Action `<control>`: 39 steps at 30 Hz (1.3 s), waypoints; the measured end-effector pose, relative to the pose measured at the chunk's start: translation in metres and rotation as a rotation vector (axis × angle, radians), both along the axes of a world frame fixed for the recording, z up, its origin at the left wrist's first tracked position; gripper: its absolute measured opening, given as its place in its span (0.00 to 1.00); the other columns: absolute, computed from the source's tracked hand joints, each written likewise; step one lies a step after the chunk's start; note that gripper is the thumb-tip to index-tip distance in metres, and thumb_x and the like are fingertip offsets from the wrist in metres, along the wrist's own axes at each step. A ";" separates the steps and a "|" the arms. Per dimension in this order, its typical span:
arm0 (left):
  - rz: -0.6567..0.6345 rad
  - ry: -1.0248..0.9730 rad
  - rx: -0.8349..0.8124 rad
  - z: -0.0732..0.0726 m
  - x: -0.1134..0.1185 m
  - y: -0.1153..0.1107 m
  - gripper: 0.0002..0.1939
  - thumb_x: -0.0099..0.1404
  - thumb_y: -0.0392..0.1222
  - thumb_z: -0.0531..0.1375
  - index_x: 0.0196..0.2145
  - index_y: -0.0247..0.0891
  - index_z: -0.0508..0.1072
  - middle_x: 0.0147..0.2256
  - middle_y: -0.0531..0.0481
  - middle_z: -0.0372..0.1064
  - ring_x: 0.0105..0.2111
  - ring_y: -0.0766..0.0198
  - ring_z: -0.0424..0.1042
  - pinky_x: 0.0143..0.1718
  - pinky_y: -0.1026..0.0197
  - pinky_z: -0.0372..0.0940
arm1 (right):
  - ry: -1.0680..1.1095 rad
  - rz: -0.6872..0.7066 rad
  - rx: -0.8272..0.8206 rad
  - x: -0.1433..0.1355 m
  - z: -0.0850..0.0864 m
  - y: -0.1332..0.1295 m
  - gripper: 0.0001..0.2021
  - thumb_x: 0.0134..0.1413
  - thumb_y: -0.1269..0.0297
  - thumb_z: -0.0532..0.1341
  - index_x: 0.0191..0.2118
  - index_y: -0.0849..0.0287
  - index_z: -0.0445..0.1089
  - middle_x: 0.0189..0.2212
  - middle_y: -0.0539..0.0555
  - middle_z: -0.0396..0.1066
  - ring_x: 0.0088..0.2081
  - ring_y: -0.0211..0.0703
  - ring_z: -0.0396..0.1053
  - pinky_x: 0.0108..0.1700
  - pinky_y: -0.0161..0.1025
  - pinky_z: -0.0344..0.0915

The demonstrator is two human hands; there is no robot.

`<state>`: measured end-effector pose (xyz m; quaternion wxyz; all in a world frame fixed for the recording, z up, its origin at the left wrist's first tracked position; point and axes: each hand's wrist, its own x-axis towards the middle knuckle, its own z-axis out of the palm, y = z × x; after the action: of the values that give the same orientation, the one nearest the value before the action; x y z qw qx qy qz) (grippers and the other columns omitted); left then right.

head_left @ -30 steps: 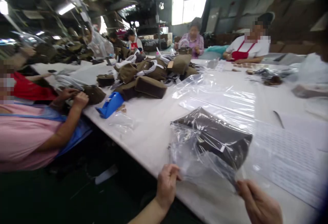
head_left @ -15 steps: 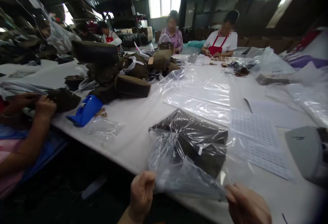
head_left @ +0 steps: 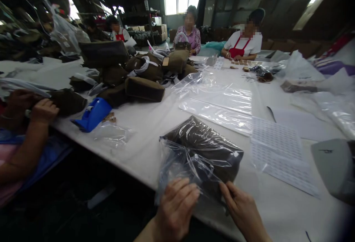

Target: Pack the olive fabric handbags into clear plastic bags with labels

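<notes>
- A long white work table (head_left: pixel 155 123) is stretching from the near edge to the far end of the room, with people sitting along its left side and at its far end.
- A heap of olive-brown fabric bags (head_left: pixel 138 75) is lying on the table's far left part, with white straps showing among them.
- Flat clear plastic sleeves (head_left: pixel 222 105) are lying spread out in the middle of the table, just beyond the bagged item.
- A printed sheet of small labels (head_left: pixel 277 149) is lying on the table to the right of the bagged item, near it but apart.
- A dark brown fabric bag (head_left: pixel 205 146) is sitting inside a clear plastic bag (head_left: pixel 177 164) on the near part of the table, right in front of the wearer.
- A blue tape dispenser (head_left: pixel 93 113) is resting on the table's left edge, well apart from the bagged item.
- A co-worker's hand (head_left: pixel 43 109) at the far left is resting on another dark bag.
- The left hand (head_left: pixel 177 205) is pressing down on the loose near end of the clear plastic bag, fingers together and lying flat over the film.
- The right hand (head_left: pixel 241 208) is lying just beside it, to the right, fingers close together and touching the same end of the plastic at the dark bag's near edge; whether they are pinching the film cannot be told.
</notes>
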<state>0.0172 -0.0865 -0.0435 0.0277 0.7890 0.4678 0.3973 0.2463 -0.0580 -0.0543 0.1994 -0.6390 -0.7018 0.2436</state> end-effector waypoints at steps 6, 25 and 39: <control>0.181 -0.190 -0.198 0.018 0.018 0.068 0.21 0.64 0.42 0.55 0.55 0.37 0.61 0.46 0.43 0.69 0.48 0.57 0.67 0.50 0.51 0.63 | 0.024 0.012 0.062 0.003 -0.004 -0.002 0.20 0.61 0.48 0.47 0.24 0.54 0.60 0.14 0.45 0.59 0.17 0.36 0.60 0.23 0.32 0.54; -0.287 -0.730 -1.160 0.049 -0.016 0.126 0.36 0.42 0.40 0.70 0.50 0.37 0.66 0.40 0.45 0.71 0.34 0.64 0.70 0.36 0.61 0.65 | 0.229 0.039 0.153 -0.001 -0.011 -0.005 0.20 0.62 0.50 0.48 0.24 0.56 0.63 0.16 0.46 0.60 0.17 0.35 0.60 0.21 0.31 0.56; 0.150 -0.468 -0.742 0.021 -0.006 0.139 0.12 0.51 0.37 0.65 0.36 0.36 0.73 0.28 0.50 0.73 0.31 0.61 0.73 0.37 0.57 0.67 | -0.030 -0.049 0.124 -0.004 -0.020 0.003 0.25 0.61 0.44 0.43 0.25 0.54 0.65 0.15 0.47 0.63 0.17 0.39 0.64 0.23 0.33 0.56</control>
<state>0.0113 0.0528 -0.0222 0.3853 0.5784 0.6157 0.3713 0.2422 -0.0548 -0.0741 0.2341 -0.6460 -0.7025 0.1851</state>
